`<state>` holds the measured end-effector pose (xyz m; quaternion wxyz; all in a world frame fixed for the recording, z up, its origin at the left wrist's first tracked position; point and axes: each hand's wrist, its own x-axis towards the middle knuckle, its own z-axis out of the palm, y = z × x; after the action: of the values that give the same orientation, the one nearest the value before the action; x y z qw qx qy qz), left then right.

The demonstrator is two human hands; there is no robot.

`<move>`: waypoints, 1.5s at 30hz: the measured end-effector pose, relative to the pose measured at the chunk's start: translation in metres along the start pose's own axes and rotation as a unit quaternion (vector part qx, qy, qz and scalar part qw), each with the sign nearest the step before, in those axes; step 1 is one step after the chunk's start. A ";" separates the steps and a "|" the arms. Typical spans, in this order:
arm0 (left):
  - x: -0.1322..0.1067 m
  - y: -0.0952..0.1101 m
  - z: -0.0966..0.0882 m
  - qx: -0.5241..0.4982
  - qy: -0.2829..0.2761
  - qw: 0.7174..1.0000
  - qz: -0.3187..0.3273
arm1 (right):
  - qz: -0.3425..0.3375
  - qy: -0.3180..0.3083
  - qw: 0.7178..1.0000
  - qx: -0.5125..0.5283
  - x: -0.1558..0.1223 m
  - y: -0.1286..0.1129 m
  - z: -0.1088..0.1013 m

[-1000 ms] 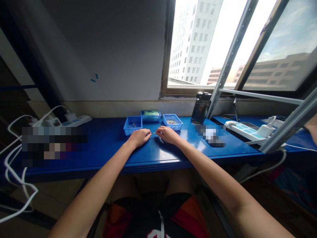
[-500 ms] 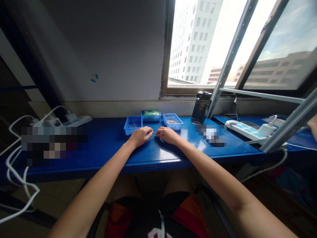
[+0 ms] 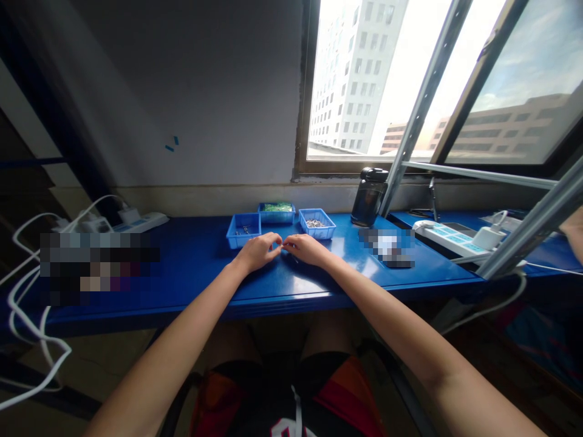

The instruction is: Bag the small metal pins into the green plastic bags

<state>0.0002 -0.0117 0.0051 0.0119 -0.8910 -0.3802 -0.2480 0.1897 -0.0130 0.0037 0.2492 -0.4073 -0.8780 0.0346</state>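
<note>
Above the blue table (image 3: 191,267), my left hand (image 3: 259,250) and my right hand (image 3: 306,249) meet fingertip to fingertip. Both are closed in a pinch; whatever sits between the fingers is too small to name. Just behind my left hand stands a blue bin (image 3: 243,229) with a few small metal pieces in it. A second blue bin (image 3: 317,224), beyond my right hand, holds many small metal parts. Between and behind these two, a third blue bin (image 3: 276,213) contains green material. Something small and pale lies on the table under my right hand.
A black bottle (image 3: 368,197) stands at the back right, near a metal frame post (image 3: 410,139). White power strips lie at the right (image 3: 460,238) and far left (image 3: 146,223), with loose white cables (image 3: 40,334). Blurred-out items are on both sides. Part of another person's hand (image 3: 574,233) shows at the right edge.
My fingertips have come closer together, and the small thing seen between them before is now hidden. The bins have stayed in place.
</note>
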 end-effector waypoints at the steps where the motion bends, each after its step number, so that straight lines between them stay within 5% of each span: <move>1: 0.000 0.001 0.000 0.003 -0.001 1.000 -0.011 | 0.009 0.005 1.000 0.001 0.000 -0.001 -0.001; 16: 0.001 -0.005 0.002 0.050 -0.036 0.996 -0.061 | -0.046 0.028 0.999 0.011 0.000 0.002 -0.001; 24: 0.001 -0.003 0.000 0.049 -0.031 0.995 -0.084 | -0.001 0.064 0.997 -0.035 0.002 0.009 0.001; 33: 0.001 -0.001 0.000 0.026 0.025 0.999 -0.009 | -0.016 0.004 0.999 -0.038 0.001 0.010 0.006; 45: -0.002 0.005 -0.001 0.059 -0.003 0.997 0.057 | -0.021 -0.009 1.000 -0.004 0.002 0.005 0.005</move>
<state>0.0017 -0.0169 0.0060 0.0774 -0.9094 -0.3432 -0.2217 0.1902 -0.0076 -0.0009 0.2402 -0.3890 -0.8889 0.0297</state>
